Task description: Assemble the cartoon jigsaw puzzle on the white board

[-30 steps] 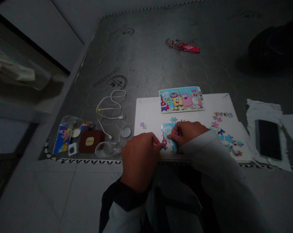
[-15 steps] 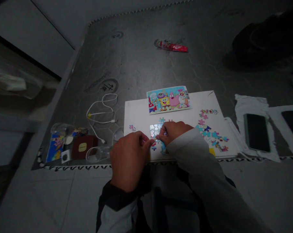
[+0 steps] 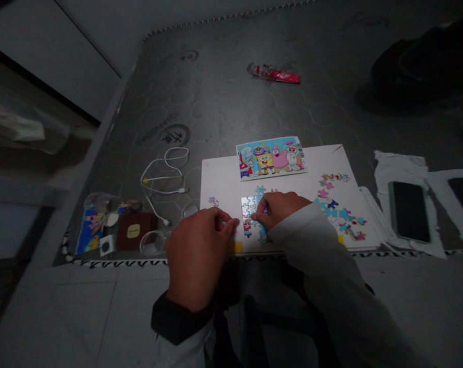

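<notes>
A partly joined jigsaw puzzle (image 3: 249, 205) lies on a white board (image 3: 224, 176) in front of me. My right hand (image 3: 281, 208) reaches over its right side, fingers closed and thumb tip touching the joined pieces. A purple bit of a puzzle piece (image 3: 267, 209) shows between those fingers. Left of the puzzle, just apart from it, my left hand (image 3: 201, 248) is held in a pinch. What its fingertips hold is too small to make out. Behind the puzzle lies a cartoon picture card (image 3: 272, 158). Loose puzzle pieces (image 3: 342, 217) are scattered on the board's right side.
To the left are a white cable (image 3: 164, 191), a brown box (image 3: 134, 230) and a clear plastic cup (image 3: 153, 244). A phone (image 3: 410, 211) rests on white paper (image 3: 400, 163) at the right. A red packet (image 3: 275, 74) lies farther back on the grey mat (image 3: 216, 102).
My left hand has drawn back leftward from the puzzle's lower left edge, so the fingertips of both hands are farther apart. My right hand stays at the puzzle. The view has shifted slightly.
</notes>
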A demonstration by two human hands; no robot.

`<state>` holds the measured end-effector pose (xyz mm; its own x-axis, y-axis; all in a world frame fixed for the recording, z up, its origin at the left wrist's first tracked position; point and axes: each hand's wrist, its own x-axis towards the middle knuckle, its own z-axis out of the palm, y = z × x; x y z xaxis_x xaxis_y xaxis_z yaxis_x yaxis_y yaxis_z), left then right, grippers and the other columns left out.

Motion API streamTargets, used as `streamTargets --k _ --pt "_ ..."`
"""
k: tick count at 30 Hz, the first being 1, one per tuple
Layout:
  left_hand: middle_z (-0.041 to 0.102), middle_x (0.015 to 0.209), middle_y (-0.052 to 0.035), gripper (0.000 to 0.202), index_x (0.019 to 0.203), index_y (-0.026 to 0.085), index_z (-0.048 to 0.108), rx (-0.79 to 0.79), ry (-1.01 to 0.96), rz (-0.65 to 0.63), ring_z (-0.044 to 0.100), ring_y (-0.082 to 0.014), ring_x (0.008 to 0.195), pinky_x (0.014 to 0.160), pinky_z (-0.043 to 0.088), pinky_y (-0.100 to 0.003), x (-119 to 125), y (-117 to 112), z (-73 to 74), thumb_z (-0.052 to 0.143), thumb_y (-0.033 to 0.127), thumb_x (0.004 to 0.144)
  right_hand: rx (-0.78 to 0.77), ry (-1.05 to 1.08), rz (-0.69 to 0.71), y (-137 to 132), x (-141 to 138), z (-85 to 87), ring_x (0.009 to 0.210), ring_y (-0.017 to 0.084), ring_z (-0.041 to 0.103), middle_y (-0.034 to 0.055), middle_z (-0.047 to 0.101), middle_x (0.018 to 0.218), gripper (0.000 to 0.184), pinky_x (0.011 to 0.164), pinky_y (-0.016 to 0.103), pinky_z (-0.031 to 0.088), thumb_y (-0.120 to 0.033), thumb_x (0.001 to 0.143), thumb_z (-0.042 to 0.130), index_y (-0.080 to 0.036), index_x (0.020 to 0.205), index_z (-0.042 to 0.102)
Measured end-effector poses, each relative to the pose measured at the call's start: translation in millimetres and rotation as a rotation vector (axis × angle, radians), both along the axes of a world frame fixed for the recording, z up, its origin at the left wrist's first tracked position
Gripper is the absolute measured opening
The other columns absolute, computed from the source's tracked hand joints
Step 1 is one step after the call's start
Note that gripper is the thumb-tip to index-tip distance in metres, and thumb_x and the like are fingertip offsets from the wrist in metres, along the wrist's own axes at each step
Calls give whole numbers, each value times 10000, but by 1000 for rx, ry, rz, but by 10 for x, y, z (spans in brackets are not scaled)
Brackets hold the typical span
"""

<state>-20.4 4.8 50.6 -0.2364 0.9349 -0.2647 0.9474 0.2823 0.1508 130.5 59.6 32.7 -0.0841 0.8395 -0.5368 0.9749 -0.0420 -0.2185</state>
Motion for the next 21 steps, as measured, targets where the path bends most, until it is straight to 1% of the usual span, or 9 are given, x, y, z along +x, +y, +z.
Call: streamTargets --k 3,7,12,16,21 --pt "736 734 -6 208 846 314 759 -3 18 22 673 -235 719 559 292 -292 -85 -14 42 672 503 843 -10 -21 -4 4 3 -18 957 249 668 36 742 1002 191 745 354 454 -471 824 694 -288 867 731" --pt "729 716 -5 189 852 315 764 4 43 36 668 -234 708 565 302 -298 -208 -44 81 667 477 856 18 -34 3 5 13 -67 925 256 668 29 744 961 222 705 348 441 -500 802 699 -285 848 725" --pt "748 797 22 137 892 331 758 -19 15 37 670 -225 744 579 307 -296 -304 -88 86 696 443 844 32 -43 10 18 17 -81 887 236 664 33 746 936 227 671 322 427 -498 791 709 -274 823 728" --pt "757 883 45 153 968 337 743 -70 -28 17 666 -201 775 594 314 -287 -352 -120 86 730 386 824 22 -70 21 22 6 -55 856 219 660 26 743 937 228 645 310 408 -496 795 701 -273 836 730" --pt "756 911 44 193 1000 326 735 -106 -57 -41 669 -190 805 633 328 -287 -385 -148 82 747 329 808 51 -92 62 23 22 -80 841 212 658 30 739 923 250 632 303 398 -510 797 670 -268 830 722"
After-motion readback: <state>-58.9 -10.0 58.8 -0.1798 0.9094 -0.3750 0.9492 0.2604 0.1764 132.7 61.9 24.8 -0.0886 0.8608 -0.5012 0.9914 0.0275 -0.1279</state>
